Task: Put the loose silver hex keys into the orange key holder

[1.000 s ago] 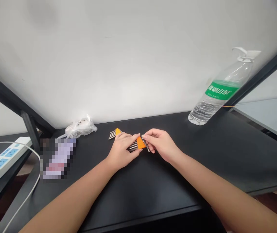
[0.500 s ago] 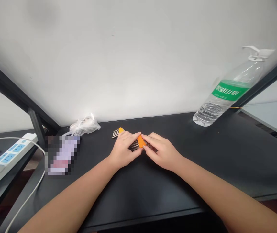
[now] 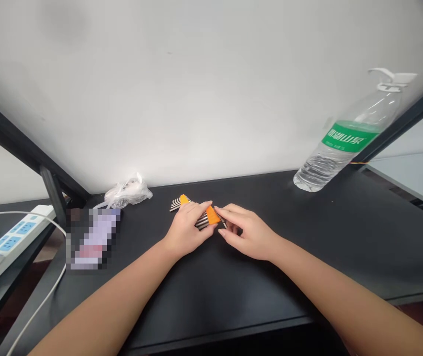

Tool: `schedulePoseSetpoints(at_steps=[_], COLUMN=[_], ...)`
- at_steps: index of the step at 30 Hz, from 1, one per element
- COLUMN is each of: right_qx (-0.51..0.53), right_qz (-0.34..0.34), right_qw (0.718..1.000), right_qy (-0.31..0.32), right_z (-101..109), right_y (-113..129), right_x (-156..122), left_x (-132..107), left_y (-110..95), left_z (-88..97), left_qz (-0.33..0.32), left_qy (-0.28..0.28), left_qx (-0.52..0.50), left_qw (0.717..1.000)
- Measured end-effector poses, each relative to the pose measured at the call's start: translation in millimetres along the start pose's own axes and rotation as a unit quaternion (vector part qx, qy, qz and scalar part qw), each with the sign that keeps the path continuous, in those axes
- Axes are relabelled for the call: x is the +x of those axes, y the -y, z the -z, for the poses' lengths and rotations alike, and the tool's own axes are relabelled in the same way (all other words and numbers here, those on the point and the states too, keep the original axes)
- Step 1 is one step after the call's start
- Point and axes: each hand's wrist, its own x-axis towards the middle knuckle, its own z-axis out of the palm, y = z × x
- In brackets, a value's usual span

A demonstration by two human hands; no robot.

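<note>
An orange holder with a row of metal hex keys (image 3: pixel 211 216) lies on the black desk (image 3: pixel 308 237). My left hand (image 3: pixel 188 228) presses down on it, fingers laid over the keys. My right hand (image 3: pixel 246 231) is at the holder's right end, thumb and forefinger pinched on one thin metal key. Part of the set is hidden under my left hand; its far end sticks out beyond my fingers.
A clear water bottle (image 3: pixel 345 138) with a green label stands at the back right. A crumpled plastic bag (image 3: pixel 128 192) lies at the back left, a blurred flat object (image 3: pixel 93 237) beside it. A white power strip (image 3: pixel 7 237) and cable are at far left.
The hands stayed on the hex key set. My right hand moved in close to the holder's end, then drew slightly back, still pinching a key.
</note>
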Motion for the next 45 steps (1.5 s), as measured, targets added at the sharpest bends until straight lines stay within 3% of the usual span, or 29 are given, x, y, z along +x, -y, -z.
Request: schedulePoseSetpoints(at_steps=[2, 7, 13, 17, 23, 27, 32, 38, 41, 45], right_qx=[0.005, 0.007, 0.143, 0.150, 0.059, -0.088, -0.239, -0.361, -0.315, -0.102], right_qz=[-0.018, -0.038, -0.094, -0.114, -0.100, -0.095, -0.098, -0.134, -0.147, -0.144], right_qw=[0.999, 0.999, 0.984, 0.981, 0.990, 0.992, 0.964, 0.918, 0.933, 0.982], right_qy=[0.028, 0.011, 0.053, 0.047, 0.087, 0.012, 0.057, 0.101, 0.090, 0.072], right_z=[2, 3, 1, -3, 1, 26, 39, 28, 29, 34], right_y=[1, 3, -3, -6, -2, -19, -41, -29, -18, -7], right_x=[0, -1, -2, -3, -1, 0, -3, -1, -2, -1], left_x=[0, 0, 0, 0, 0, -1, -2, -2, -1, -1], left_y=[0, 1, 1, -1, 1, 3, 6, 5, 4, 3], left_z=[-0.1, -0.8, -1.4, -1.0, -0.4, -2.1, -4.4, -3.8, -3.5, -3.2], left_qz=[0.008, 0.023, 0.035, 0.045, 0.042, 0.050, 0.051, 0.027, 0.006, -0.035], left_qy=[0.002, -0.007, -0.015, -0.029, -0.022, -0.006, 0.006, 0.015, 0.030, 0.045], left_qx=[0.006, 0.012, 0.016, 0.023, 0.032, 0.039, 0.052, 0.039, 0.024, 0.008], left_qw=[1.000, 1.000, 0.999, 0.998, 0.998, 0.998, 0.997, 0.999, 0.999, 0.998])
